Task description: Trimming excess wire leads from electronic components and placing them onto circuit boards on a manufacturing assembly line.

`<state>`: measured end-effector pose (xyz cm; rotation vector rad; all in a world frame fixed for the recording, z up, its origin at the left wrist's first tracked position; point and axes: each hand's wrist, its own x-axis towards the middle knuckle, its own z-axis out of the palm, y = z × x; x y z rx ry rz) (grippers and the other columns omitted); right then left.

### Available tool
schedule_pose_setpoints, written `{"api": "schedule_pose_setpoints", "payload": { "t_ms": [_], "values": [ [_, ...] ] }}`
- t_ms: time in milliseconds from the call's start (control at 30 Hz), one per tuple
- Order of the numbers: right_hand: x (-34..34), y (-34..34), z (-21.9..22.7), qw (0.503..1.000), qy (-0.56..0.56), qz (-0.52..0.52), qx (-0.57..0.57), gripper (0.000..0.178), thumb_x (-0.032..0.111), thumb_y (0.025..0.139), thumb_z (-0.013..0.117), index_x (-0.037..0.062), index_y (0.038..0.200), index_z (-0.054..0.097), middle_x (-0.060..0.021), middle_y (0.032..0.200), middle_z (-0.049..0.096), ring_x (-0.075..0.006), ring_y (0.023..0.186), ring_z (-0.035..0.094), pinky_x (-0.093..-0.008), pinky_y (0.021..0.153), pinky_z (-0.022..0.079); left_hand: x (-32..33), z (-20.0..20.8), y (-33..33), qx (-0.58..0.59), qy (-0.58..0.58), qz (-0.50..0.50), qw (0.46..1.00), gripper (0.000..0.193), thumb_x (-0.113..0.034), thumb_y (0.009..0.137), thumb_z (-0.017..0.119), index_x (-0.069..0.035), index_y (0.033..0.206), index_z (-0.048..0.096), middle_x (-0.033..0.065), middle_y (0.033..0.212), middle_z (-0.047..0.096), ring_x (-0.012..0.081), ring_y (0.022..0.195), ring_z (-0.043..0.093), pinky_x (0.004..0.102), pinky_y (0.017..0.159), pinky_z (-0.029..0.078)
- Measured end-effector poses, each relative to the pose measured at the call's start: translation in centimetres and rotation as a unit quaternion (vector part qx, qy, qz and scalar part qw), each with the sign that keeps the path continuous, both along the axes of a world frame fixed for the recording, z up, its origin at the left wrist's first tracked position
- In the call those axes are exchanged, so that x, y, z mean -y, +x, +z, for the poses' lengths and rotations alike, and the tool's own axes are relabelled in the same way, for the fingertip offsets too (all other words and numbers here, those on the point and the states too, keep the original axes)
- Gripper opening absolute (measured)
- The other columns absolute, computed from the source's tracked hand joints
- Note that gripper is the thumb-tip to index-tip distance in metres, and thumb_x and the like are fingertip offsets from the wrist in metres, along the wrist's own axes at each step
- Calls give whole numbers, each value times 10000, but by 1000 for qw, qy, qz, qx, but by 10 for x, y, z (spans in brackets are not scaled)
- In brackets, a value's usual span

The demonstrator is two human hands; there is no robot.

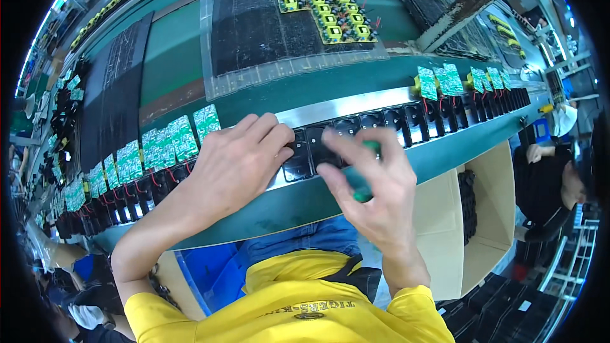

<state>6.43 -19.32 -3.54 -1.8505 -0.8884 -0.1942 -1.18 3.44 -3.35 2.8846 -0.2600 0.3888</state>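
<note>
Probably light, stiff and rather slick, the black plastic case [296,166] between the two hands sits in the row along the silver strip [352,105], around the middle of that strip's length. The left hand [240,155] has its fingers bent at the case's left side; whether they pinch it or only rest there, I cannot tell. The right hand [380,187], blurred, has a green object [363,195] tucked in its curled fingers, while its thumb and forefinger stand apart over the neighbouring case [321,146], with no clear grip on it. Such a shell is best taken by its side walls, since its smooth face could scuff or slide. Towards the strip's left end, green circuit boards [183,138] stand on thin red wires; these look fragile, better held by their edges than tugged by the leads.
</note>
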Motion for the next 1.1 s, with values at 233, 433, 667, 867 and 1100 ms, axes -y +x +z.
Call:
{"api": "schedule_pose_setpoints", "payload": {
  "t_ms": [233,433,667,867,1100],
  "values": [
    [4,-14,-34,972,-198,-53,113,270,171,852,972,144,1108,889,-67,1181,656,-228,929,593,-366,811,544,7,-12,5,34,-51,49,997,69,-87,926,820,-107,933,754,26,1096,657,220,896,603,362,699,524],
    [3,-12,-39,972,-195,-62,117,252,190,855,977,148,1088,889,-63,1183,647,-231,933,592,-371,807,543,9,-18,11,30,-101,75,992,89,-47,887,844,-88,918,772,16,1116,677,221,952,588,353,778,507],
    [3,-12,-41,974,-189,-58,109,256,180,852,979,149,1088,886,-57,1180,641,-227,935,591,-368,811,542,8,-18,12,11,-109,73,991,101,-32,872,844,-84,921,774,15,1124,685,222,973,585,351,814,502],
    [3,-11,-41,977,-181,-52,101,263,167,847,983,147,1089,884,-56,1176,638,-226,937,590,-362,809,542,7,-19,14,16,-80,60,995,103,-24,871,839,-86,921,773,15,1114,689,223,971,582,349,806,500],
    [4,-10,-43,978,-178,-52,99,266,165,843,986,139,1087,883,-57,1176,636,-226,937,589,-359,803,540,5,-19,15,-8,-104,58,993,110,-17,868,834,-86,918,764,4,1085,693,212,921,583,344,796,501]
  ]
}}
